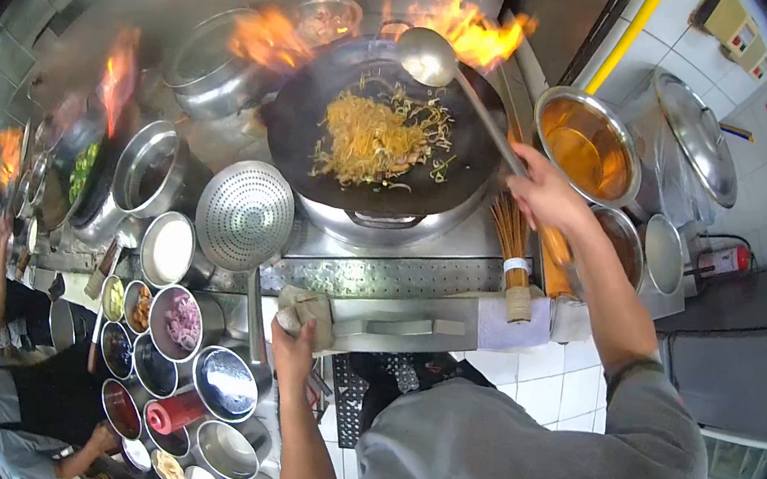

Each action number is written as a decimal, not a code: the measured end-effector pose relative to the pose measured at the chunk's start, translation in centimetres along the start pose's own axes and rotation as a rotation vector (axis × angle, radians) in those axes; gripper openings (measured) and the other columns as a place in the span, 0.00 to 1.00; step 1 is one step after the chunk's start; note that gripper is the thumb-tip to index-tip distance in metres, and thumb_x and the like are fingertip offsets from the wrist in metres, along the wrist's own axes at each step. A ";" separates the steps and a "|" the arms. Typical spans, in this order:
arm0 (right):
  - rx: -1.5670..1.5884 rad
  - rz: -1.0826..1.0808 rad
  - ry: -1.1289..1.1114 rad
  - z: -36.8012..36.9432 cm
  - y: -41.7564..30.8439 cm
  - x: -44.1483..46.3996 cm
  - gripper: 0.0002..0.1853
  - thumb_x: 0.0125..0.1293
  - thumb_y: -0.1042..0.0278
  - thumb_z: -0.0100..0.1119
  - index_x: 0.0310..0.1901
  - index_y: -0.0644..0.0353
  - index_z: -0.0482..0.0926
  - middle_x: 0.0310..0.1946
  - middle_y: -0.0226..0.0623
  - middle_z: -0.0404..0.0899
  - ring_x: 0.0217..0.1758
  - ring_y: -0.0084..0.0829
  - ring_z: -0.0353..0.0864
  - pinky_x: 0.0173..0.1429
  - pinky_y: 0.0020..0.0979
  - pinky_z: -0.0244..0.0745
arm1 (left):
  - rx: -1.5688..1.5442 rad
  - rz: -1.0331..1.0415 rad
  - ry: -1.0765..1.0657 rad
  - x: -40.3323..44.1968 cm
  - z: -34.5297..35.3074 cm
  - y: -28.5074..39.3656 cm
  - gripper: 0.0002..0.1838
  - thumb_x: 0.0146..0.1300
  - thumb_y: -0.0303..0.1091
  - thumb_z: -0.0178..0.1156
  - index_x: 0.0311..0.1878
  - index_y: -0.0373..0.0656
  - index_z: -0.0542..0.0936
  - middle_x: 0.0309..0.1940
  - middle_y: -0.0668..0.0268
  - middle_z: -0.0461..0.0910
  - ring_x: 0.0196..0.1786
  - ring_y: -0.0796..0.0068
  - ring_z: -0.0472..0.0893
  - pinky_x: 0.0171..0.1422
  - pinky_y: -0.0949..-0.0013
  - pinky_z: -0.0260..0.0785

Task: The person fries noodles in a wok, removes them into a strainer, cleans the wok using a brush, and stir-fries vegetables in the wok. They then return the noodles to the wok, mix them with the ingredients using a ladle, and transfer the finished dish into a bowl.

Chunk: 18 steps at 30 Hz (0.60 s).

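Observation:
My right hand (547,194) is closed around the handle of a long steel ladle (427,56). The ladle's bowl hangs over the far rim of a large black wok (295,138). A heap of yellow noodles (372,138) with thin shreds mixed in lies inside the wok. Flames (471,32) rise behind the far rim and at its left. My left hand (295,351) grips a folded beige cloth (306,311) at the counter's front edge, apart from the wok. Beside that hand runs the handle of a perforated steel strainer (245,216).
A steel pot of amber liquid (588,150) and a lidded pot (693,134) stand at the right. A bamboo brush (512,265) lies near a towel (527,319). Several bowls, one with sliced onions (182,320), fill the left. A co-worker (23,368) stands beyond them.

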State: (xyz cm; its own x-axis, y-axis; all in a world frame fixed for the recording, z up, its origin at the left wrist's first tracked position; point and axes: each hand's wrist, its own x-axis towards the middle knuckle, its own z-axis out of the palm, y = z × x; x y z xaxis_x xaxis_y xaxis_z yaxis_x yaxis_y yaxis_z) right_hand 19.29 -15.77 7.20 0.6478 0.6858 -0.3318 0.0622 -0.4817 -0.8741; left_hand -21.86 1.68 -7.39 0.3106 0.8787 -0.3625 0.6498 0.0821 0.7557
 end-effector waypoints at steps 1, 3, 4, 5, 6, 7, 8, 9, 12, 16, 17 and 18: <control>-0.016 0.004 -0.058 0.4 -0.5 1.5 0.33 0.74 0.72 0.56 0.78 0.56 0.58 0.28 0.28 0.71 0.22 0.19 0.70 0.19 0.26 0.69 | -0.023 0.064 0.081 0.8 0.8 -1.1 0.35 0.62 0.36 0.73 0.68 0.31 0.71 0.57 0.47 0.82 0.58 0.55 0.82 0.66 0.59 0.72; -0.045 0.025 -0.183 1.5 -0.9 3.9 0.33 0.74 0.72 0.56 0.78 0.52 0.58 0.27 0.26 0.70 0.21 0.19 0.69 0.19 0.25 0.68 | 0.003 0.053 0.048 2.2 1.3 -2.6 0.34 0.61 0.36 0.73 0.66 0.31 0.72 0.56 0.48 0.82 0.57 0.56 0.82 0.65 0.59 0.73; -0.054 0.028 -0.262 2.0 -0.6 4.4 0.34 0.75 0.71 0.56 0.79 0.50 0.57 0.27 0.26 0.69 0.20 0.18 0.68 0.19 0.25 0.67 | 0.021 0.042 0.025 2.3 1.2 -3.1 0.34 0.61 0.35 0.73 0.66 0.30 0.72 0.55 0.48 0.82 0.57 0.56 0.83 0.64 0.59 0.73; -0.225 -0.011 -0.319 1.7 -1.4 3.0 0.35 0.74 0.71 0.56 0.80 0.48 0.56 0.28 0.28 0.72 0.22 0.22 0.72 0.22 0.28 0.71 | -0.036 0.008 -0.039 2.2 0.6 -3.0 0.33 0.59 0.34 0.72 0.64 0.29 0.74 0.56 0.50 0.82 0.55 0.60 0.83 0.62 0.61 0.75; -0.396 -0.054 -0.377 1.4 -2.4 1.7 0.36 0.74 0.71 0.56 0.80 0.46 0.55 0.29 0.31 0.74 0.24 0.27 0.76 0.26 0.31 0.75 | -0.176 -0.039 -0.069 1.4 0.0 -2.8 0.32 0.59 0.33 0.71 0.64 0.30 0.74 0.55 0.51 0.83 0.54 0.62 0.83 0.61 0.62 0.75; -0.642 -0.308 -0.302 0.0 -0.6 1.5 0.37 0.73 0.72 0.56 0.80 0.44 0.56 0.33 0.36 0.78 0.30 0.35 0.80 0.33 0.36 0.78 | -0.315 -0.090 -0.096 0.1 -0.9 -2.5 0.30 0.59 0.33 0.70 0.64 0.30 0.75 0.55 0.52 0.83 0.54 0.63 0.84 0.60 0.62 0.76; -0.884 -0.569 -0.220 -2.4 1.6 1.1 0.37 0.72 0.73 0.57 0.80 0.43 0.58 0.37 0.41 0.82 0.35 0.43 0.84 0.41 0.40 0.81 | -0.459 -0.141 -0.119 -0.8 -1.3 -2.8 0.29 0.60 0.32 0.69 0.63 0.30 0.75 0.55 0.53 0.83 0.53 0.65 0.84 0.59 0.63 0.76; -1.002 -0.616 -0.171 -4.5 1.7 -0.2 0.37 0.70 0.76 0.58 0.79 0.42 0.61 0.44 0.46 0.83 0.43 0.49 0.84 0.49 0.42 0.80 | -0.799 -0.173 -0.047 -1.6 -0.8 -4.2 0.30 0.62 0.34 0.68 0.65 0.32 0.74 0.55 0.56 0.82 0.53 0.65 0.84 0.57 0.61 0.78; -1.219 -0.423 -0.046 -8.3 -1.8 -5.9 0.39 0.66 0.77 0.57 0.78 0.38 0.65 0.51 0.51 0.84 0.49 0.56 0.85 0.54 0.47 0.82 | -1.406 -0.294 -0.175 -4.9 -1.5 1.0 0.37 0.68 0.52 0.64 0.72 0.38 0.68 0.63 0.53 0.78 0.62 0.52 0.81 0.62 0.46 0.78; -0.900 -0.728 0.217 -7.5 2.8 -10.6 0.39 0.65 0.82 0.56 0.78 0.44 0.65 0.52 0.52 0.83 0.43 0.48 0.86 0.50 0.43 0.82 | -1.380 -0.350 -0.358 -1.6 2.3 6.6 0.33 0.75 0.61 0.55 0.70 0.45 0.72 0.61 0.59 0.79 0.63 0.53 0.80 0.62 0.44 0.76; -0.820 -0.740 0.204 -5.4 4.9 -11.3 0.39 0.66 0.81 0.56 0.78 0.41 0.64 0.49 0.52 0.82 0.42 0.47 0.85 0.50 0.43 0.81 | -1.339 -0.347 -0.446 0.3 3.5 8.1 0.33 0.74 0.67 0.52 0.65 0.47 0.76 0.55 0.62 0.83 0.57 0.61 0.82 0.56 0.53 0.77; -0.749 -0.658 0.148 -2.5 7.8 -12.2 0.40 0.67 0.81 0.56 0.79 0.38 0.63 0.47 0.52 0.82 0.41 0.45 0.85 0.50 0.43 0.81 | -1.277 -0.369 -0.431 0.7 4.4 11.6 0.35 0.73 0.71 0.49 0.61 0.49 0.79 0.51 0.66 0.85 0.52 0.66 0.83 0.50 0.60 0.76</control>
State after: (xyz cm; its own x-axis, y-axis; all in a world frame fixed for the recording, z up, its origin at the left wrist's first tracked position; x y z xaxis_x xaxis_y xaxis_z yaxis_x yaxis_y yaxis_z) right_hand 13.77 -29.29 5.38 0.3974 0.8888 0.2282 0.8696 -0.2853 -0.4029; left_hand -11.12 1.17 -1.28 0.5998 0.5203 -0.6079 -0.2615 0.8455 0.4656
